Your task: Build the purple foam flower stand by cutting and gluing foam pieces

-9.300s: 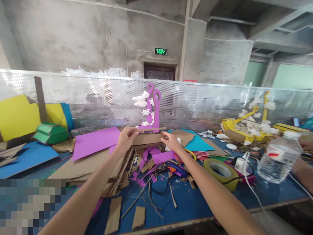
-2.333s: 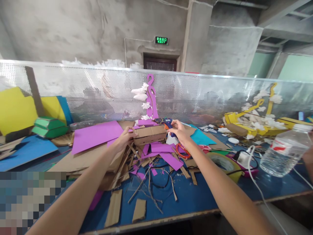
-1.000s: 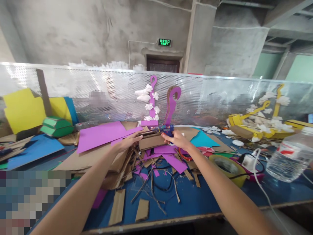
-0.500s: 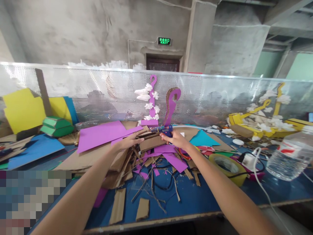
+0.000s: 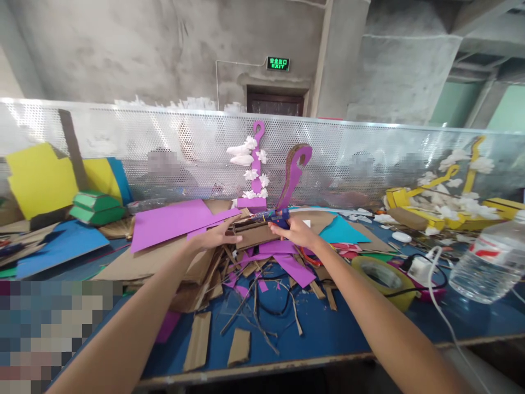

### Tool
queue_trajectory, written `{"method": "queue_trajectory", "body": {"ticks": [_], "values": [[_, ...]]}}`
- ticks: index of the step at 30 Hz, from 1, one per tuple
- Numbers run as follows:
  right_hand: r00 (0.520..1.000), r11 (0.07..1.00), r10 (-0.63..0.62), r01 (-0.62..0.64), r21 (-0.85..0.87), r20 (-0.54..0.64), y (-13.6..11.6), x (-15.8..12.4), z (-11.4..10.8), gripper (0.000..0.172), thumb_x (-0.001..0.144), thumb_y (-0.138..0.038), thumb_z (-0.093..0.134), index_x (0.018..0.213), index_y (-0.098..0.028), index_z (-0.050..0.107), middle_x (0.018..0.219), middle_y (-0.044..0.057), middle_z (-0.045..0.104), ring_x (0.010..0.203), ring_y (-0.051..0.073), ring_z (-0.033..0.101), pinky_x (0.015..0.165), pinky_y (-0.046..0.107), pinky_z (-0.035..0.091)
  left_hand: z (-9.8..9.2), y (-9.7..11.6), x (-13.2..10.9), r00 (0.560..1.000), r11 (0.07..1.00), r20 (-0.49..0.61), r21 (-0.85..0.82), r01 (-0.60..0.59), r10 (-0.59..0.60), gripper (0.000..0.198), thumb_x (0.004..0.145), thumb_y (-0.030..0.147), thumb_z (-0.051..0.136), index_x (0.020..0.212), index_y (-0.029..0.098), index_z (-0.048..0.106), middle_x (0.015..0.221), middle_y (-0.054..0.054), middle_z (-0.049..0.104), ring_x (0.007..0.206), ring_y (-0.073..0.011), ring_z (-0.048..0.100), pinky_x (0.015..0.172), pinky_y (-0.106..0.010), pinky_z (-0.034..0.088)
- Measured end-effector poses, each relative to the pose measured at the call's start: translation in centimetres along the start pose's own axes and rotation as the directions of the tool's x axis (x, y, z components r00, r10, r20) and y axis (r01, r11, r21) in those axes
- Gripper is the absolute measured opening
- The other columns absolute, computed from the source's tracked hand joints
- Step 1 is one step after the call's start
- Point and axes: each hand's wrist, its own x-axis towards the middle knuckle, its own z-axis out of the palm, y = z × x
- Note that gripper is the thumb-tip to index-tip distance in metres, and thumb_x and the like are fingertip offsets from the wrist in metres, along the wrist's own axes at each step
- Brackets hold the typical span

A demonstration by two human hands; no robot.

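From where I stand, the long cardboard piece (image 5: 257, 235) sits right between the person's two hands, raised at the far side of the littered blue surface (image 5: 311, 334). The left hand (image 5: 217, 236) grasps its left end, thumb in front. The right hand (image 5: 297, 232) is wrapped around a blue glue gun (image 5: 281, 219) at the other end, its nozzle pointing left along the top (whether the tip touches the cardboard, I can't tell). Just behind the gun rises a purple hooked piece (image 5: 294, 175); purple scraps (image 5: 294, 271) lie nearer the person.
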Motion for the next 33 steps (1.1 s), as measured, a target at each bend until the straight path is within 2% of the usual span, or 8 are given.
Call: {"method": "queue_trajectory", "body": {"ticks": [3,7,10,14,19,23,33], "values": [[0.999,1.000,-0.015,0.015,0.013,0.032,-0.4,-0.2,0.2,0.036,0.089,-0.054,0.061,0.097,-0.019,0.066,0.087,0.007,0.073,0.073,0.021,0.070,0.063,0.030,0.056,0.3,-0.7,0.1,0.999,0.997,0.031,-0.075,0.012,-0.010,0.106,0.079,0.055,0.072,0.161,0.031,0.009,0.165,-0.010,0.027,0.146,-0.0350,0.037,0.118,-0.052,0.033],[0.995,0.997,-0.034,0.040,-0.072,0.092,-1.7,-0.6,0.4,0.039,0.092,-0.056,0.058,0.095,-0.018,0.066,0.080,0.005,0.072,0.061,0.017,0.066,0.063,0.028,0.051,0.5,0.0,0.2,0.998,0.984,0.056,-0.176,0.006,0.004,0.103,0.077,0.049,0.075,0.159,0.032,0.015,0.161,-0.011,0.036,0.138,-0.0340,0.048,0.113,-0.053,0.039],[0.993,0.982,-0.064,0.080,-0.170,0.100,-2.9,-0.9,0.6,0.038,0.093,-0.054,0.057,0.094,-0.017,0.067,0.079,0.004,0.071,0.062,0.017,0.064,0.063,0.028,0.047,0.6,0.5,0.1,0.997,0.972,0.077,-0.232,0.032,-0.014,0.103,0.077,0.048,0.076,0.159,0.033,0.015,0.159,-0.012,0.038,0.133,-0.0334,0.053,0.109,-0.053,0.043],[0.994,0.956,-0.104,0.111,-0.271,0.041,-3.8,-1.1,1.1,0.035,0.093,-0.050,0.059,0.095,-0.017,0.069,0.084,0.005,0.072,0.076,0.020,0.065,0.068,0.028,0.044,0.7,0.0,0.0,0.999,0.989,0.042,-0.147,-0.016,0.023,0.101,0.078,0.050,0.074,0.159,0.032,0.017,0.160,-0.011,0.037,0.138,-0.0343,0.048,0.113,-0.053,0.038],[0.984,0.939,-0.162,0.176,-0.294,0.072,-3.7,-1.0,2.1,0.034,0.098,-0.047,0.053,0.094,-0.019,0.072,0.089,0.006,0.074,0.085,0.022,0.067,0.074,0.029,0.044,0.6,-0.2,-0.1,0.998,0.997,0.015,-0.050,-0.059,0.060,0.099,0.078,0.052,0.074,0.158,0.033,0.019,0.165,-0.008,0.027,0.144,-0.0345,0.039,0.117,-0.052,0.033],[0.978,0.915,-0.206,0.204,-0.349,0.032,-3.5,-0.9,2.5,0.035,0.099,-0.047,0.052,0.099,-0.019,0.073,0.097,0.008,0.075,0.094,0.025,0.068,0.080,0.031,0.045,0.6,0.2,-0.1,0.998,0.998,0.008,-0.041,-0.057,0.058,0.099,0.078,0.052,0.075,0.158,0.032,0.021,0.167,-0.008,0.023,0.147,-0.0352,0.035,0.119,-0.053,0.029],[0.975,0.885,-0.219,0.214,-0.414,0.035,-3.8,-0.9,2.4,0.035,0.100,-0.046,0.050,0.098,-0.020,0.073,0.096,0.008,0.076,0.093,0.024,0.068,0.080,0.030,0.044,0.8,-0.1,-0.1,0.999,0.996,-0.002,-0.075,-0.050,0.050,0.099,0.078,0.050,0.076,0.158,0.032,0.021,0.164,-0.011,0.029,0.144,-0.0362,0.038,0.118,-0.055,0.028]]}}
